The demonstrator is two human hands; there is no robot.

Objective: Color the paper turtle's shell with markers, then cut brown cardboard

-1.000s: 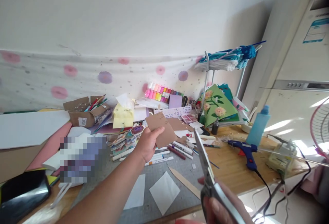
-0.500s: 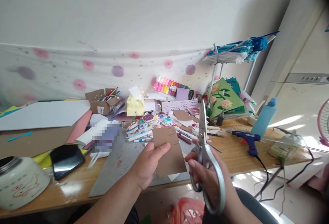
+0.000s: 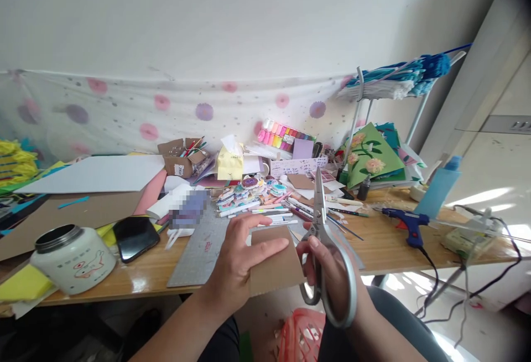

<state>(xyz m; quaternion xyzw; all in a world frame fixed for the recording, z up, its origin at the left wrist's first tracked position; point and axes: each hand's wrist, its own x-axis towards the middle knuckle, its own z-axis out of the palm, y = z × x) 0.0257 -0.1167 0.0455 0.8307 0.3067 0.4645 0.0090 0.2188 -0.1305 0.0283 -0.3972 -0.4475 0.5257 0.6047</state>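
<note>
My left hand grips a small rectangle of brown cardboard, thumb on top and fingers along its far and under sides. Its near edge tilts down toward me, over the table's front edge. In my right hand is a pair of large scissors with grey handles. The blades point up and away, pressed together, just right of the cardboard and apart from it. Beyond both hands, a grey cutting mat carries markers and a heap of colourful paper cutouts.
A blue glue gun with its cord lies at the right, near a light blue bottle. On the left stand a white jar and a black phone. Below the table edge is a red basket holding scraps.
The cardboard has tipped and come lower and nearer me, its marked face no longer showing. My left fingers have spread along its edge. The view has shifted left.
</note>
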